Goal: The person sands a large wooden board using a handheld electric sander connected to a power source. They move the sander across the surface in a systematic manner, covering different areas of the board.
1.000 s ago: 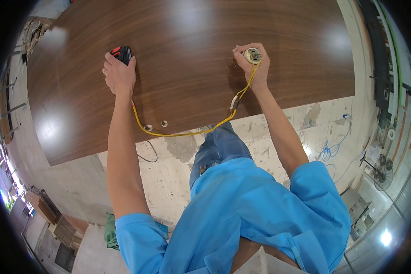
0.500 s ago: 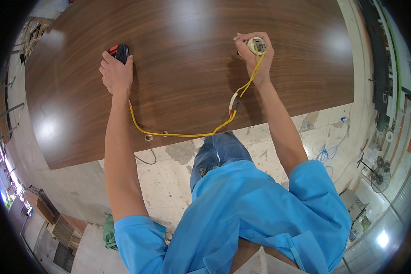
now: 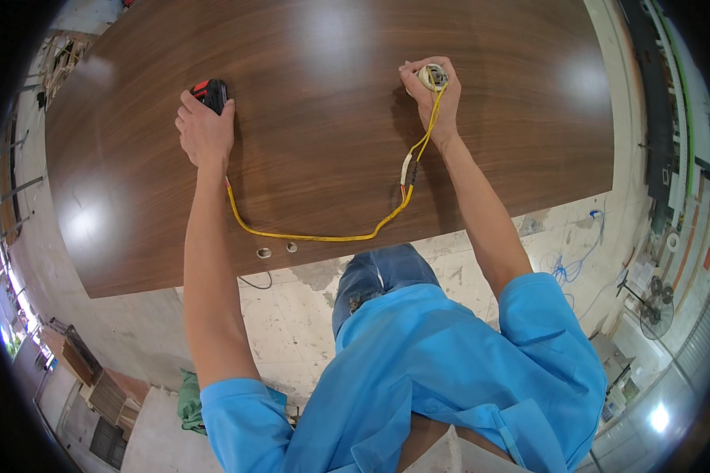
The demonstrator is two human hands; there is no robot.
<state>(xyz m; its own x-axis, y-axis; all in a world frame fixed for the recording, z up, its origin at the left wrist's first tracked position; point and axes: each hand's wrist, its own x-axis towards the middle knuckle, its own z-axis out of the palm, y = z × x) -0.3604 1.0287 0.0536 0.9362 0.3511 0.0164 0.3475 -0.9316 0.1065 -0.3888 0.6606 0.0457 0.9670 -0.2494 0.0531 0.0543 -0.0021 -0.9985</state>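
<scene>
- Head view, upper left: your left hand [image 3: 206,135] grasps a black-and-red block [image 3: 212,95].
- Upper right: your right hand [image 3: 443,109] has its fingers curled around a round whitish fitting [image 3: 433,77] — yellow wire [image 3: 315,237] loops across the table [image 3: 331,150] toward your left wrist.

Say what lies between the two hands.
In the head view, brown tabletop lies between left hand and right hand; the yellow cable loops below that line.
</scene>
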